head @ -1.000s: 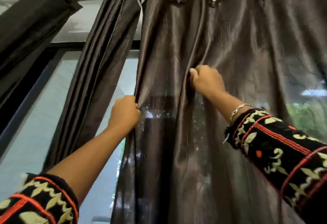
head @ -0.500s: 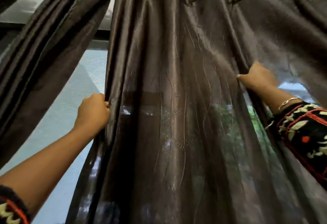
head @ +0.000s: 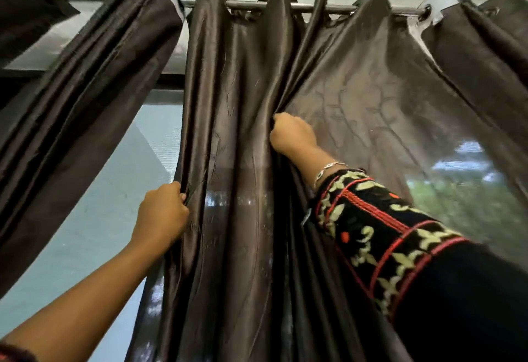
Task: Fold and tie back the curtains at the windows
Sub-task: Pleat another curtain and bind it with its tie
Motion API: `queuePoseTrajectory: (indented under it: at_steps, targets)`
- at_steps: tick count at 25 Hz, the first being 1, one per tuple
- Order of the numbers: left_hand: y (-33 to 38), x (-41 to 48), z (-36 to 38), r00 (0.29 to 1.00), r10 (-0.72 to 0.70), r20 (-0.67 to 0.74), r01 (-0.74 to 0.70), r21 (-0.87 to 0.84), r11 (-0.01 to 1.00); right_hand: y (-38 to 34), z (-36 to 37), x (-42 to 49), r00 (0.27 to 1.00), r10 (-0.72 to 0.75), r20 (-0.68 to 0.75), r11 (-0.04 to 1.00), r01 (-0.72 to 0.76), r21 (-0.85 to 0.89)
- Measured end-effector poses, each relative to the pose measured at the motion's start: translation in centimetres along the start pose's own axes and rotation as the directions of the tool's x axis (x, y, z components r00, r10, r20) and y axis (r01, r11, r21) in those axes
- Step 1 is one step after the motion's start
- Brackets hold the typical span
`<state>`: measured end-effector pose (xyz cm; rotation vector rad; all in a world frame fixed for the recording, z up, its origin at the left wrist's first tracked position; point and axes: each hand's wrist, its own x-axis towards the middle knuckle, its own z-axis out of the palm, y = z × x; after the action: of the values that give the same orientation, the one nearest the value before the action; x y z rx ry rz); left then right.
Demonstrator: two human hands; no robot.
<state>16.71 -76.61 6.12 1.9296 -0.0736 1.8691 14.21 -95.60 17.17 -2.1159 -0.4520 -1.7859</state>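
Left hand (head: 161, 216): fingers curled tight round the left edge of the brown curtain (head: 237, 98), gripping it. Right hand (head: 294, 134): fingers clenched on a fold of the same curtain, higher and further right, fingertips hidden in the cloth. The curtain hangs by eyelets from the rod (head: 303, 7), pleated between the hands. A second, gathered curtain (head: 85, 90) hangs to the left, apart, with window glass (head: 94, 218) showing between.
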Motion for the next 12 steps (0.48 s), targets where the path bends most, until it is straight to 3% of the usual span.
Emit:
queuePoseTrajectory:
  at_steps: [4, 8, 12]
  targets:
    - [0.3, 0.1, 0.0, 1.0, 0.015, -0.017, -0.016, -0.039, 0.999, -0.9, -0.1, 0.4, 0.996, -0.047, 0.076, 0.999, 0.047, 0.007]
    - [0.2, 0.1, 0.0, 0.999, 0.025, -0.019, -0.026, -0.051, 0.998, 3.1, -2.2, 0.6, 0.994, -0.014, 0.113, 0.994, 0.026, -0.11]
    - [0.5, -0.1, 0.1, 0.999, 0.014, -0.031, -0.015, -0.047, 0.999, 6.4, -4.6, 0.8, 0.997, 0.005, 0.071, 0.994, 0.004, -0.112]
